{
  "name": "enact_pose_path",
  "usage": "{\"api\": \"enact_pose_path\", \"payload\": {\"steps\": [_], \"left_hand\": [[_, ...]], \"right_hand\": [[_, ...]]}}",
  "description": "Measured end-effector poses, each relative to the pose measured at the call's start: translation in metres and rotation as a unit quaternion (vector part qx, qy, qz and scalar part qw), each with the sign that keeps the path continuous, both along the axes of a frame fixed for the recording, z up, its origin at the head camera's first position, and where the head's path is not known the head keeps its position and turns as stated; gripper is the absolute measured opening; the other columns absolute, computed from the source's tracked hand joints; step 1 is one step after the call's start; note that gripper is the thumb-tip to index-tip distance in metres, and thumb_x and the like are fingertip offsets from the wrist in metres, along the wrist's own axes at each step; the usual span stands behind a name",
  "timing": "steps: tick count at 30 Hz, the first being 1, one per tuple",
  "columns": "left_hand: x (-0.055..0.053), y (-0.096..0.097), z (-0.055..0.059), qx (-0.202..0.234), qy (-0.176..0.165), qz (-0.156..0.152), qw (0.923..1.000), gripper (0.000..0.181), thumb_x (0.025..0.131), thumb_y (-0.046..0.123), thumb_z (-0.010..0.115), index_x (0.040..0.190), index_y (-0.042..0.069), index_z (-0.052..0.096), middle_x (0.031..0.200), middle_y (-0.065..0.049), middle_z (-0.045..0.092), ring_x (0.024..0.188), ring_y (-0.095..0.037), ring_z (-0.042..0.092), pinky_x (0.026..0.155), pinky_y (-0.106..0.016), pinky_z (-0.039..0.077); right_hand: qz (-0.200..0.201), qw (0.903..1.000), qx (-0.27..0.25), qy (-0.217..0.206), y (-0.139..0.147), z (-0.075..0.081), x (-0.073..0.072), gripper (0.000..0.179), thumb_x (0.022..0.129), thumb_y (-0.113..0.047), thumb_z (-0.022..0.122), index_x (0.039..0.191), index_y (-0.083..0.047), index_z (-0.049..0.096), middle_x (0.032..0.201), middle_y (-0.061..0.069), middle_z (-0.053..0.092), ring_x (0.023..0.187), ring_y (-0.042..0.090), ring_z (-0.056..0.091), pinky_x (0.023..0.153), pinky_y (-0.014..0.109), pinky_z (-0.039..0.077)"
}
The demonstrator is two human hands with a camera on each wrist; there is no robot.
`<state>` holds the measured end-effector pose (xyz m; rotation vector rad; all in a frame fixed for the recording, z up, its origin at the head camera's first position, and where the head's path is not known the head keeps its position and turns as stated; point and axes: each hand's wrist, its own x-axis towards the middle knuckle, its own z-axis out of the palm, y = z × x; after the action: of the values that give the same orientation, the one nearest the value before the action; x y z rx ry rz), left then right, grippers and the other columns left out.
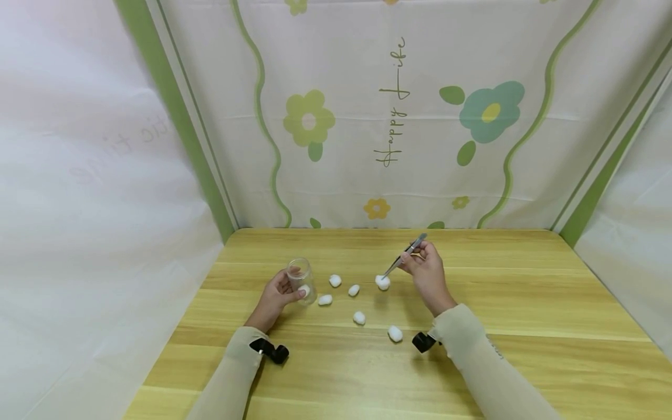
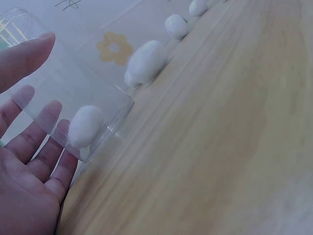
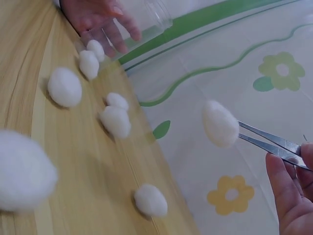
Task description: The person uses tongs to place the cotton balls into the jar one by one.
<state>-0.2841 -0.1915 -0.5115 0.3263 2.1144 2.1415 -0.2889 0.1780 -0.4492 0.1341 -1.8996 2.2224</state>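
Observation:
My left hand [image 1: 274,298] holds a clear glass jar [image 1: 299,267], thumb on the near side and fingers behind it. The jar stands upright with its mouth uncovered, its base right at the tabletop; one cotton ball [image 2: 86,126] lies inside at the bottom. In my right hand [image 1: 429,279] a pair of metal tweezers [image 1: 405,255] is pinched between thumb and fingers, pointing down and left. Their tips grip another cotton ball [image 3: 220,123], which hangs above the table. Several more cotton balls [image 1: 359,318] lie scattered between the two hands.
The wooden table [image 1: 514,373] reaches back to a flower-printed curtain [image 1: 357,128]. White fabric walls [image 1: 105,204] close in both sides. Nearest to my right wrist lies one cotton ball [image 1: 395,333]; another cotton ball [image 1: 325,300] sits just right of the jar.

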Motion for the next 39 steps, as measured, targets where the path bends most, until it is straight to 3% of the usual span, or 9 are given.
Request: {"api": "enact_pose_path", "payload": {"steps": [7, 39], "left_hand": [[0.000, 0.001, 0.000, -0.007, 0.015, 0.005, 0.9999, 0.070, 0.084, 0.013, 0.078, 0.143, 0.003, 0.042, 0.139, -0.015, 0.050, 0.129, -0.030, 0.045, 0.098, -0.025, 0.042], [0.002, 0.002, 0.000, -0.011, 0.006, 0.019, 0.9997, 0.066, 0.084, 0.012, 0.078, 0.141, 0.006, 0.045, 0.138, -0.014, 0.051, 0.128, -0.030, 0.047, 0.096, -0.025, 0.043]], "right_hand": [[0.004, 0.9998, -0.014, 0.010, -0.006, 0.002, 0.000, 0.031, 0.096, 0.000, 0.058, 0.122, 0.002, 0.042, 0.115, 0.028, 0.046, 0.092, 0.020, 0.063, 0.083, 0.035, 0.054], [0.017, 0.9963, -0.083, 0.015, -0.047, 0.016, -0.013, 0.030, 0.094, 0.005, 0.059, 0.120, 0.002, 0.045, 0.106, 0.016, 0.051, 0.090, 0.021, 0.062, 0.083, 0.037, 0.054]]}}
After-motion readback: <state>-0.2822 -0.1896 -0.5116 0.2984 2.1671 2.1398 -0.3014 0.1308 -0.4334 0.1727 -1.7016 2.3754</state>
